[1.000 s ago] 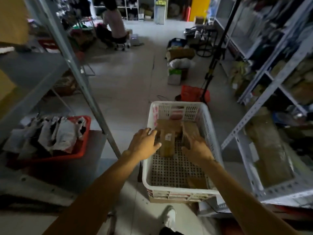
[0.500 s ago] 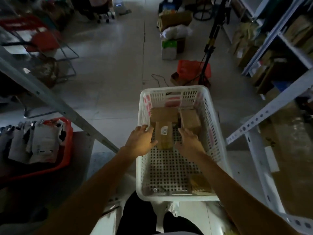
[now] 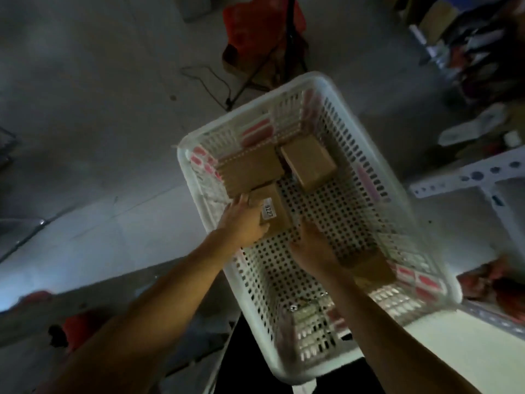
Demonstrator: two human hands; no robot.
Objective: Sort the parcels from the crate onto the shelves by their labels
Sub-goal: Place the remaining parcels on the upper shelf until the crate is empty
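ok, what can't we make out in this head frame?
- Labelled parcel: near end hidden by the left hand and right hand.
- Right hand's grip: fingers hidden behind its back.
- Two parcels at the far end: no labels visible.
- Shelves: cut off at the right edge, dark, motion-blurred.

My left hand (image 3: 241,223) grips the near end of a labelled brown parcel (image 3: 274,207) lying toward the left wall of the white crate (image 3: 366,143). My right hand (image 3: 309,248) reaches in just beside it, touching its right edge. Two more parcels (image 3: 308,162) sit against the crate's far wall, another near its right corner.
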